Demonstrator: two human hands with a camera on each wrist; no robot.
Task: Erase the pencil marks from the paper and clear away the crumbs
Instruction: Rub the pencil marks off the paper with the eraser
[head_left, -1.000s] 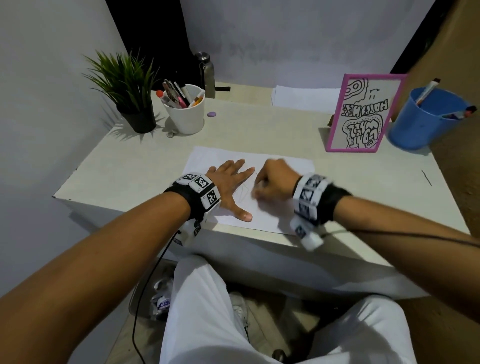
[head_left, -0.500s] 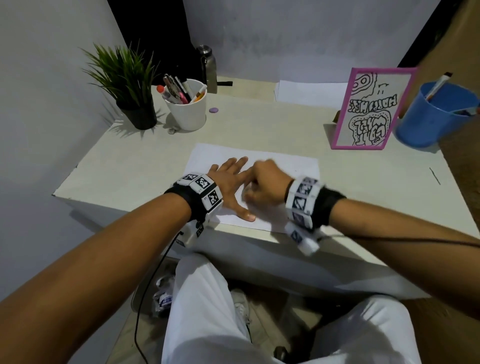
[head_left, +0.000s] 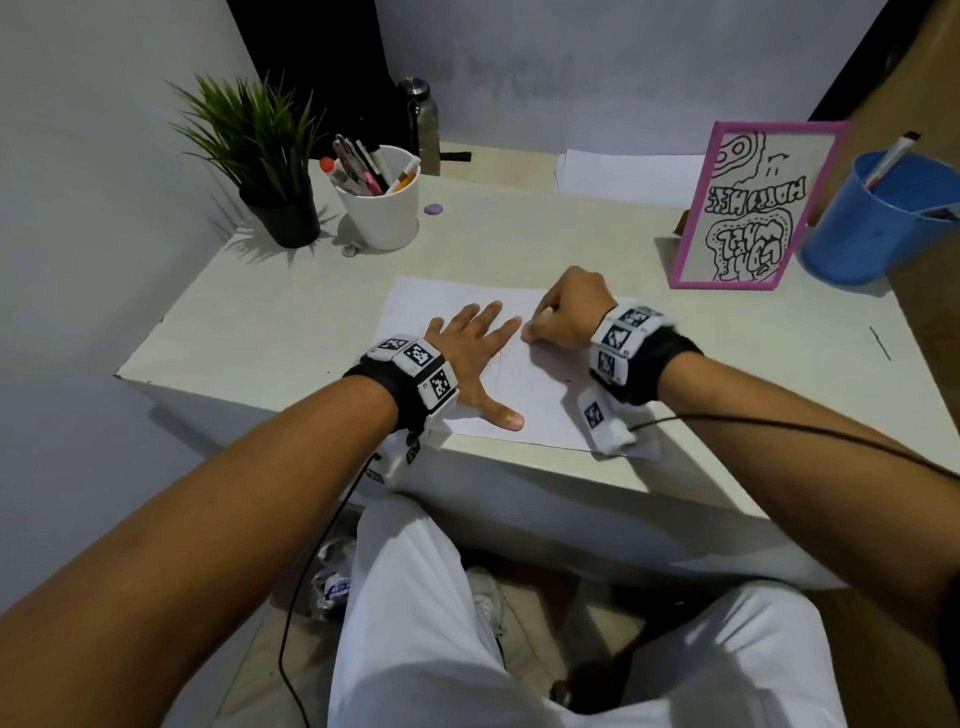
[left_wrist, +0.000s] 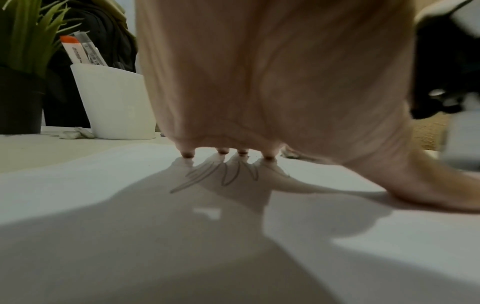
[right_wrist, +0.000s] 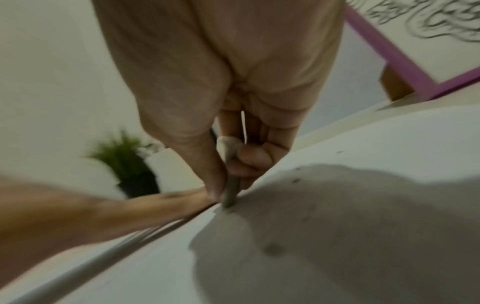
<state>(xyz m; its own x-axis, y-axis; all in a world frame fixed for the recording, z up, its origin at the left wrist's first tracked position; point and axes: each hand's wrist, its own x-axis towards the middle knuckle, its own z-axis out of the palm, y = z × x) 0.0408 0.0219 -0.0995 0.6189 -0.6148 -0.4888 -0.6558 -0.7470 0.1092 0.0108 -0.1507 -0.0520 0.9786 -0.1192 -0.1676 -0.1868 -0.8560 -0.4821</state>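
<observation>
Paper (head_left: 457, 296) — flat white sheet, pale matte surface (head_left: 291, 312); left hand (head_left: 470, 353) splayed flat; right hand (head_left: 563, 312) fingers pinching grey eraser (right_wrist: 230, 174).

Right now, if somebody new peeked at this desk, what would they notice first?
Probably the two hands on the white paper at the desk's near edge: the left hand lies flat, pinning it down, while the right hand pinches an eraser against it. Next, the pink-framed doodle picture standing at the back right.
</observation>
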